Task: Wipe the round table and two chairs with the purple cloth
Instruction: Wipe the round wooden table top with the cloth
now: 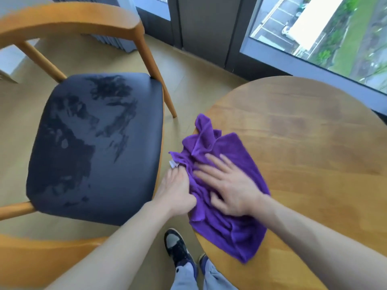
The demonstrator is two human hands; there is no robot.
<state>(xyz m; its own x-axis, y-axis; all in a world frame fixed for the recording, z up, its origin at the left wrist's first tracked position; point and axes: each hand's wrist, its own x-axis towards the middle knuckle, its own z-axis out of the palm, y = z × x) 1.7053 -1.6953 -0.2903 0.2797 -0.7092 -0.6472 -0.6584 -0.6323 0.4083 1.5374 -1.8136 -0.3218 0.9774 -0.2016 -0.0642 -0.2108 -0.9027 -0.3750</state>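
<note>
L hand (178, 195) curled, R hand (228, 191) flat, fingers spread

A person's right hand (228, 187) presses flat, fingers spread, on a rumpled purple cloth (222, 185) at the left edge of a round wooden table (303, 155). The left hand (177, 192) grips the cloth's overhanging left side, just beside a white tag (173, 164). To the left stands a wooden chair (94, 130), its dark seat (117, 164) streaked with damp patches. A dark shoe (178, 248) and pale trouser legs (188, 277) show on the floor (199, 88) below. A window (326, 32) behind the table overlooks greenery.
</note>
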